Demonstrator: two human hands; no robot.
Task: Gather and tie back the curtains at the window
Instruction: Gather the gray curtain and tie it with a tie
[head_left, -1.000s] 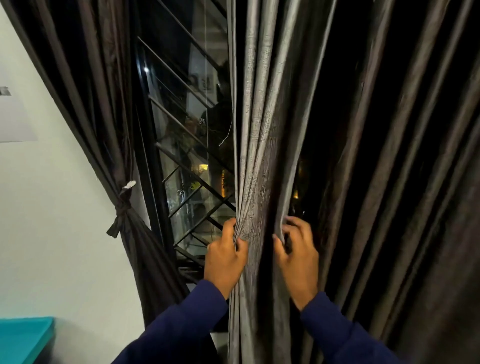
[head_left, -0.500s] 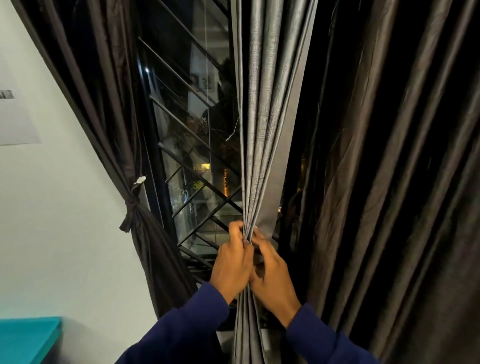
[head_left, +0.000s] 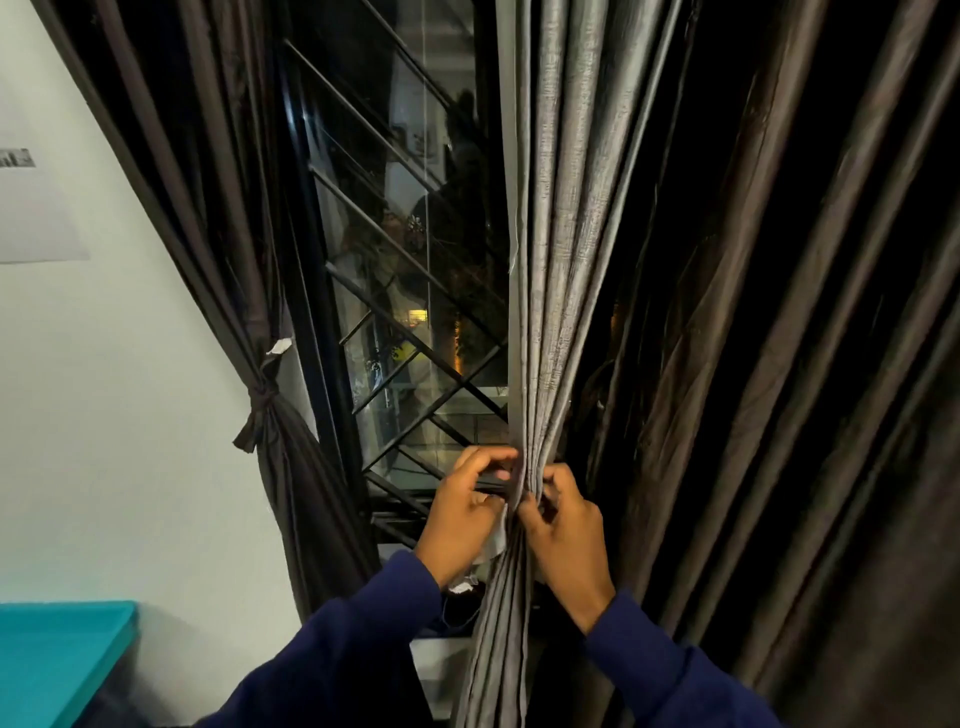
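Since half a second earlier we had drawn our two hands a little apart on the gathered folds and slid them slightly lower, and our view had tipped down a touch, so the bunch looked narrower where we held it. Our left hand (head_left: 467, 512) sat on the window side of the grey pleated woven curtain panel (head_left: 545, 260), its fingers curled towards the fabric's edge and a pale strip of cloth (head_left: 496, 540), perhaps a tie or a hem, showing under its palm; we could not tell which it was. Our right hand (head_left: 563, 525) gripped the same bunch from the other side, fingers curled round the folds at the narrowest point. The panel hung straight down the middle of the black-barred window (head_left: 405, 291), pinched to a waist between our hands and flaring again below them. By our reckoning the gathering of this panel was done and the tying was only beginning, with no band yet visibly wrapped round it. At the left edge of the window the dark brown curtain (head_left: 291, 467) was already knotted back with a tie of matching dark fabric (head_left: 257, 410). To the right the broad dark brown satin drape (head_left: 779, 364) hung loose and ungathered, so that one appeared to be left as well.
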